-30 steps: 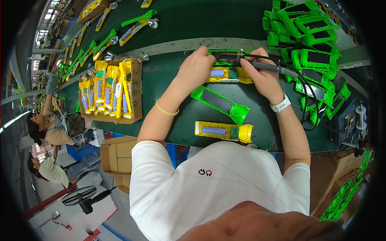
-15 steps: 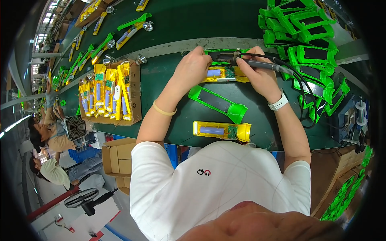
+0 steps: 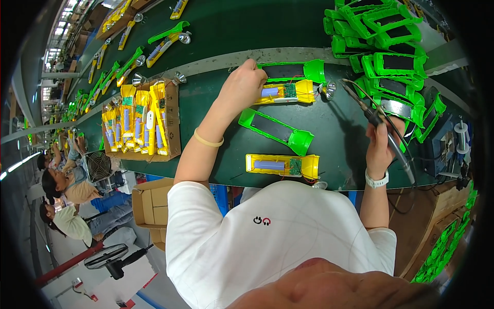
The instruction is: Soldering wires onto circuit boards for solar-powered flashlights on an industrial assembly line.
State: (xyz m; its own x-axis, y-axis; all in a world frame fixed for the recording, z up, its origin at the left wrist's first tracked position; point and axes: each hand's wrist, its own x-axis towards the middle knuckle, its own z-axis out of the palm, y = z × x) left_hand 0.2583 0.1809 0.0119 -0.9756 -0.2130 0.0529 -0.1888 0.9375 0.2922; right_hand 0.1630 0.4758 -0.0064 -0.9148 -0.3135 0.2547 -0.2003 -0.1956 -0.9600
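Head camera: a dark green workbench (image 3: 200,100) spreads beneath everything, with a heap of green covers (image 3: 393,64) piled at its far right. Toward the left stands a cardboard box (image 3: 174,123), packed with yellow housings (image 3: 139,121) set on end. Between box and heap, a tilted green cover (image 3: 275,130) lies flat, its flared end toward the lower right. Beyond it sits the upper green cover (image 3: 290,70), just behind the upper yellow housing (image 3: 290,93); the lower yellow housing (image 3: 282,165) rests near the person's shirt (image 3: 288,232). A soldering iron (image 3: 375,116) slants over the right side, its tip pointing up and left, away from the upper yellow housing. The right hand (image 3: 380,147) is closed around its handle. The left hand (image 3: 242,85), well apart from the right, is curled at the left end of the upper yellow housing and upper green cover; whether it grips either cannot be told. A silver reflector (image 3: 329,90) stands just beside that housing's right end, and a blue cell (image 3: 270,92) lies inside it.
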